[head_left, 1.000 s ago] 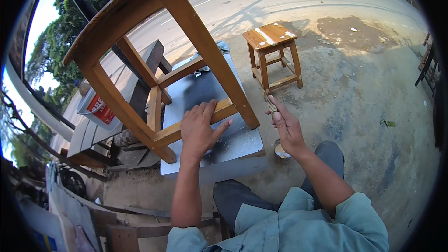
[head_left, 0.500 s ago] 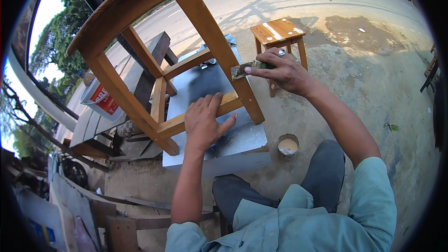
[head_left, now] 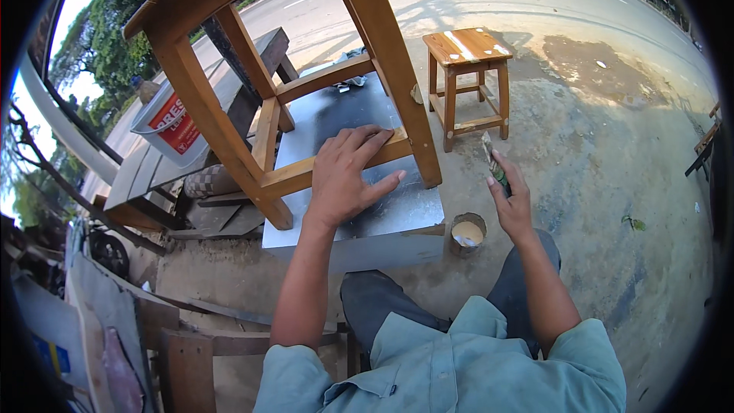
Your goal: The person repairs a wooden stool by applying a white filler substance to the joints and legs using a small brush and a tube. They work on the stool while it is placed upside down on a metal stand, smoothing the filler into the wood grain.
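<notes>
A brown wooden stool stands on a silvery metal-topped box before me. My left hand lies over its near lower rail, fingers curled across the wood and thumb spread. In my right hand is a putty knife with a green handle, its smeared blade pointing up and away from the stool. A pale dab of filler sits on the edge of the right leg. Below the knife, on the ground, stands a tin of beige putty.
A smaller stool with white patches on its seat stands farther off to the right. On the left are a grey wooden bench and a white bucket with a red label. A cloth lies on the box's far end.
My right hand has drawn the putty knife off the stool's right leg, back and down toward the tin. A pale dab now shows on that leg. My left hand stays on the rail.
</notes>
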Motion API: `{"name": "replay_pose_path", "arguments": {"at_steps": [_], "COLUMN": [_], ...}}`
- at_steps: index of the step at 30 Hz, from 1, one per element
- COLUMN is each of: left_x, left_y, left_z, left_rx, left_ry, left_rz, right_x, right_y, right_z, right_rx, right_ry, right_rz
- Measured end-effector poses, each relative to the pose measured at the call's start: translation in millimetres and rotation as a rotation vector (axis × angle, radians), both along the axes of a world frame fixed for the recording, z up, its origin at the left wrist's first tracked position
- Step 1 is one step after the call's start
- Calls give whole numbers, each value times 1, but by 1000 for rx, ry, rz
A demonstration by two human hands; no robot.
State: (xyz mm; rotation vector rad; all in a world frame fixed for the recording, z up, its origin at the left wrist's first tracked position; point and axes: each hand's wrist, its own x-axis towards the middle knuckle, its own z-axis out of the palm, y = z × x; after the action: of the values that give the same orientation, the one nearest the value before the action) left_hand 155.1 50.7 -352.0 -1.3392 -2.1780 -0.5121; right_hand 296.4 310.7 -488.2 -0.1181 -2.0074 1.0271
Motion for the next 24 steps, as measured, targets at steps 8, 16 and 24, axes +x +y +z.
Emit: {"name": "replay_pose_path", "arguments": {"at_steps": [8,16,24], "left_x": [-1,-7,-18], "left_y": [-1,-6,-11], "left_z": [6,5,20], "left_rx": [-61,-94,-303], "left_ry": [-131,-185,-329], "left_rz": [-49,-49,250], "right_x": [29,42,20], "right_y": [-8,-51,-108], "right_z": [-41,105,186], "right_rx": [-187,46,511], "right_ry": [-272,-201,-331], "right_rz": [103,131,-10]}}
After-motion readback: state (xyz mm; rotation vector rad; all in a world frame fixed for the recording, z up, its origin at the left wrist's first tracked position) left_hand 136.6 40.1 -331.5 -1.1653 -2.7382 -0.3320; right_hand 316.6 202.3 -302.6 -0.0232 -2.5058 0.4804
